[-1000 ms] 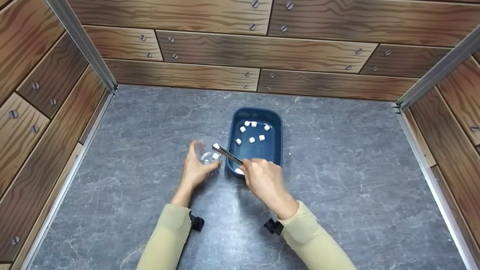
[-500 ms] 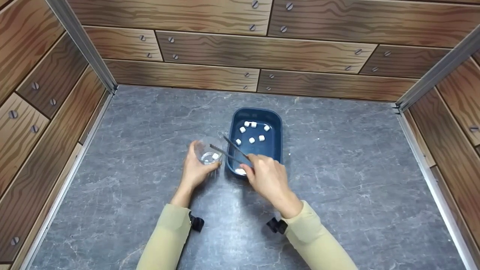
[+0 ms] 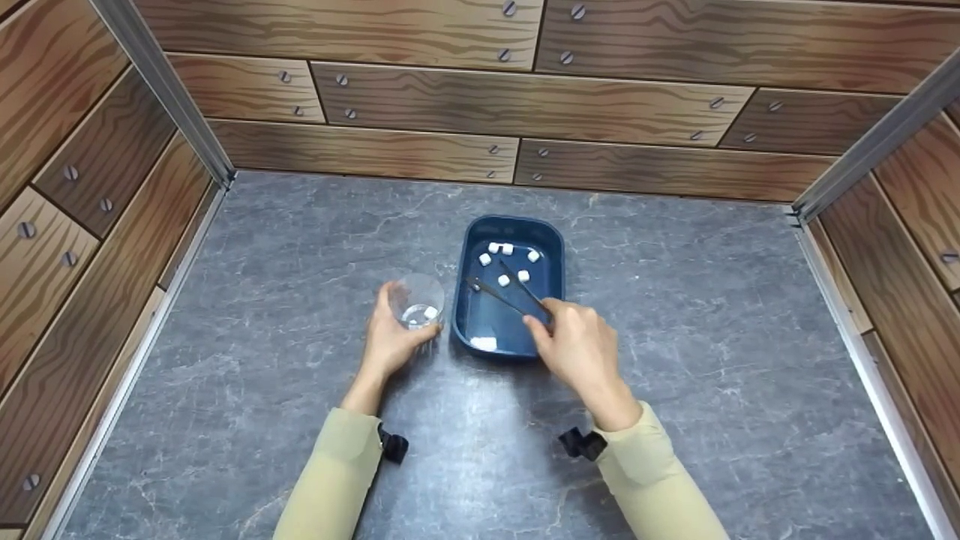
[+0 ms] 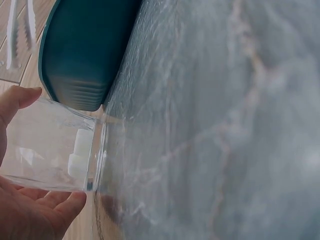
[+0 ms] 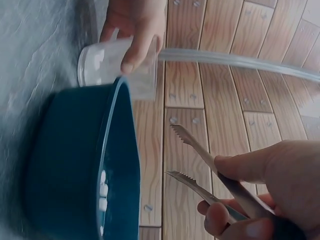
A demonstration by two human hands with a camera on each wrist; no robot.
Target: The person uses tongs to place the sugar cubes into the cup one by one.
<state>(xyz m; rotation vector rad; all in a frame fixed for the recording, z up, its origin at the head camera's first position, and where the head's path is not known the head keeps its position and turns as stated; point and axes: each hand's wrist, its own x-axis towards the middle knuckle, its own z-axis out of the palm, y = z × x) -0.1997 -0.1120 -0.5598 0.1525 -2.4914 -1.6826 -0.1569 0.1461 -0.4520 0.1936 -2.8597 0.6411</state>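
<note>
My left hand (image 3: 394,330) grips a clear cup (image 3: 418,289) that stands on the grey surface, thumb on one side and fingers on the other. Small white cubes (image 4: 77,165) lie at the cup's bottom in the left wrist view. Metal tongs (image 3: 501,298) with toothed tips are in my right hand (image 3: 581,349). Their arms are spread apart with nothing between the tips, as the right wrist view shows on the tongs (image 5: 240,192). The tips hang above the dark blue bin (image 3: 510,330), where several white cubes (image 3: 503,280) lie scattered toward the far half.
The bin stands just right of the cup, its tall wall (image 4: 85,55) close beside it. Wood-patterned panels (image 3: 420,150) enclose the back and both sides. A grey marbled surface (image 3: 712,337) spreads around the bin.
The tongs have spread and let a white cube go at the cup. My right hand has moved right with them, from over the cup to over the bin. The left hand stays put.
</note>
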